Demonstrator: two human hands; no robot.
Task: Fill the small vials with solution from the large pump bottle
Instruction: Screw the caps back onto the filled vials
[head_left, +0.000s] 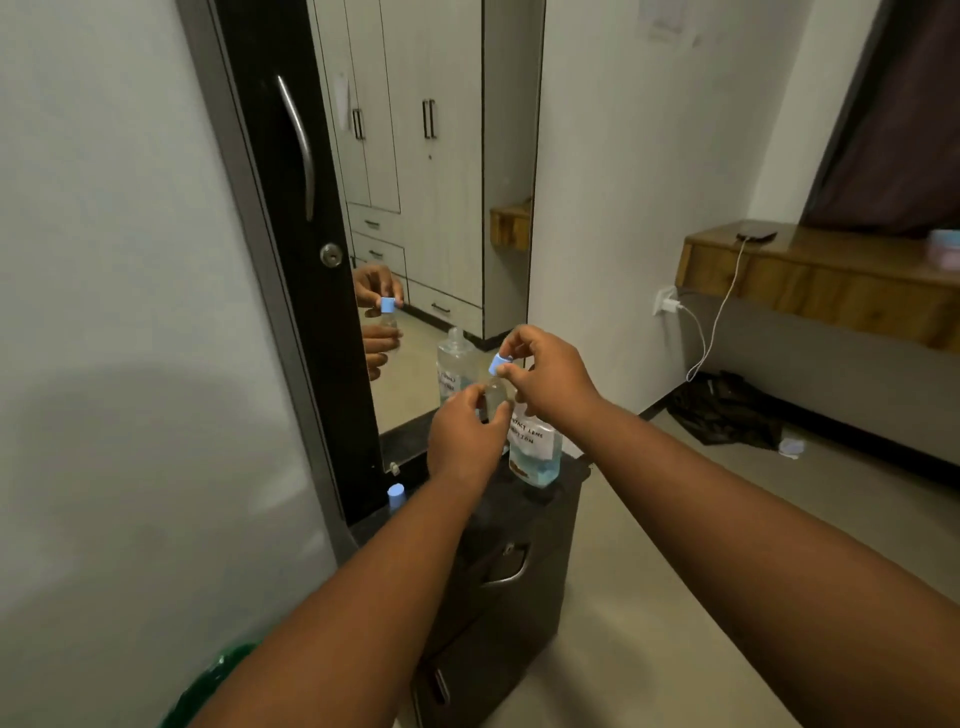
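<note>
My left hand (465, 441) grips a small clear vial (495, 391) upright above the black cabinet top (563, 475). Just above the vial's mouth, my right hand (550, 371) pinches a small blue cap (497, 364) between thumb and fingers. Behind and below my hands stands the large bottle (535, 452), clear with a white handwritten label and blue liquid low in it; its top is hidden by my hands. A second vial with a blue cap (396, 492) stands at the cabinet's left edge beside the mirror frame.
A tall mirror (441, 208) right behind the cabinet reflects my hands, the bottle and wardrobes. The cabinet has drawers with metal handles (506, 564). A wooden shelf (821, 280) with a charging phone is at right; a dark bag (727, 410) lies on the floor.
</note>
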